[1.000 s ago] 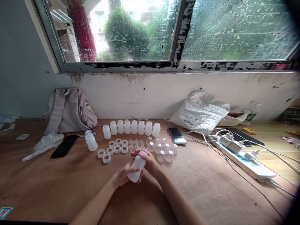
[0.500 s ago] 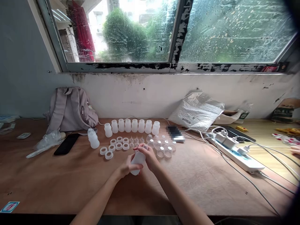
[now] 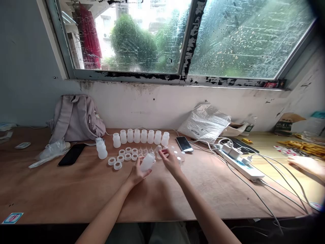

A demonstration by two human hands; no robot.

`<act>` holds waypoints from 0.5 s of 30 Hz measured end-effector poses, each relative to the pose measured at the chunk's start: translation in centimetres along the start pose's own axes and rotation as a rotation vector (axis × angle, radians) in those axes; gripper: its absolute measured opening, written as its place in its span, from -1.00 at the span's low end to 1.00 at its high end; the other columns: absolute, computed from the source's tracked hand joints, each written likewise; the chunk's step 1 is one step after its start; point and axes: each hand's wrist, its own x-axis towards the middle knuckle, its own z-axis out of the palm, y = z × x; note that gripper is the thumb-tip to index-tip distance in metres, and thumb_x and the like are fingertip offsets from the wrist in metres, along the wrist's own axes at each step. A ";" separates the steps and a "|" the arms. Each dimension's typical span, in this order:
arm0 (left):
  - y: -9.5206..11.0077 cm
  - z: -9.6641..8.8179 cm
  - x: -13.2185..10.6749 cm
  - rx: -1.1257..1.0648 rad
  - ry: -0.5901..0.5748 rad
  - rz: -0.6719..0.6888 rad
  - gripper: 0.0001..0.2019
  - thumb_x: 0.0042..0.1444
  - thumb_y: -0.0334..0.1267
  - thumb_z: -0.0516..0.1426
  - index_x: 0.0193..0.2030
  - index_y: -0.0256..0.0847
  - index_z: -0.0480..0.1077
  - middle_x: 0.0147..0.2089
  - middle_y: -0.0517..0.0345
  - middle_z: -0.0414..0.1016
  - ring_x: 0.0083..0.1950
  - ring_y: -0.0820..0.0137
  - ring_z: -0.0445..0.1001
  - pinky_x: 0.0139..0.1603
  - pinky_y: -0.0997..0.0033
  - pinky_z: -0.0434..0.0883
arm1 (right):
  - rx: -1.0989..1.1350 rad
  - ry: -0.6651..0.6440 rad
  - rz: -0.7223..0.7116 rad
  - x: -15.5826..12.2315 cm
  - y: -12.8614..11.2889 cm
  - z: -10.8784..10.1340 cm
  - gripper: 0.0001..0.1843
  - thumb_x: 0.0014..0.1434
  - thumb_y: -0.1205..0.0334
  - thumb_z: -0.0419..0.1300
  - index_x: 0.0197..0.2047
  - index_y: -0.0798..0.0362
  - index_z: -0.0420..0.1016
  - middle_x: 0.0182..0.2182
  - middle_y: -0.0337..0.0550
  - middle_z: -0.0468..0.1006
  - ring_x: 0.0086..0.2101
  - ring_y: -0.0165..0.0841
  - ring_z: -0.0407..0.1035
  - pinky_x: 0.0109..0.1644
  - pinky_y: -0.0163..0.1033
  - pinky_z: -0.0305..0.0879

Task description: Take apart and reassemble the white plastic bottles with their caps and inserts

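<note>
My left hand is closed around a frosted white bottle, held tilted above the table with its neck up and to the right. My right hand has come off the bottle and hovers over the clear domed caps, fingers slightly bent and apart, near a clear cap. Clear teats stand in rows just behind the held bottle. White screw rings lie to the left of them. Several frosted bottles stand in a row behind, and an assembled-looking bottle stands apart at the left.
A black phone, a plastic bag and a grey backpack are at the left. Another phone, a silver bag and a power strip with trailing cables lie right. Another person's hand shows at the far right.
My right hand has left the bottle's top and moved right to the clear caps. My left hand still holds the bottle, now raised slightly. The other person's hand has come further into view.
</note>
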 end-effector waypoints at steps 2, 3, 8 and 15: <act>-0.5 -0.2 0.3 -0.011 0.097 -0.028 -0.49 -0.19 -0.11 0.18 -0.08 -0.16 0.14 -0.33 0.15 0.36 -0.36 0.38 0.36 -0.32 0.40 0.26 | -0.284 0.033 0.044 0.6 1.1 -1.5 -0.72 0.01 0.00 0.06 -0.35 0.03 0.41 -0.39 -0.08 0.41 -0.35 -0.24 0.30 -0.28 -0.18 0.11; -0.7 -0.2 0.4 -0.028 0.138 -0.052 -0.52 -0.17 -0.09 0.17 -0.09 -0.16 0.15 -0.33 0.15 0.36 -0.35 0.37 0.36 -0.32 0.39 0.26 | -0.391 0.017 0.060 0.7 1.6 -2.1 -0.74 0.04 0.06 0.03 -0.30 0.04 0.40 -0.35 -0.04 0.40 -0.34 -0.23 0.30 -0.28 -0.17 0.11; -1.2 -0.4 0.8 -0.140 0.242 -0.151 -0.58 -0.12 -0.06 0.13 -0.13 -0.20 0.19 -0.25 0.07 0.38 -0.30 0.34 0.37 -0.30 0.37 0.26 | -0.586 -0.077 0.080 -0.1 3.9 -2.2 -0.69 0.04 0.07 0.03 -0.22 0.07 0.38 -0.23 0.05 0.35 -0.30 -0.18 0.30 -0.28 -0.15 0.11; -1.3 -0.9 1.1 -0.210 0.244 -0.100 -0.57 -0.18 -0.13 0.18 -0.15 -0.24 0.26 -0.25 0.05 0.38 -0.19 0.31 0.36 -0.20 0.38 0.28 | 0.031 -0.082 0.016 0.4 4.2 -1.2 -0.77 -0.07 0.10 0.14 -0.31 -0.01 0.38 -0.33 -0.15 0.42 -0.38 -0.32 0.30 -0.27 -0.17 0.18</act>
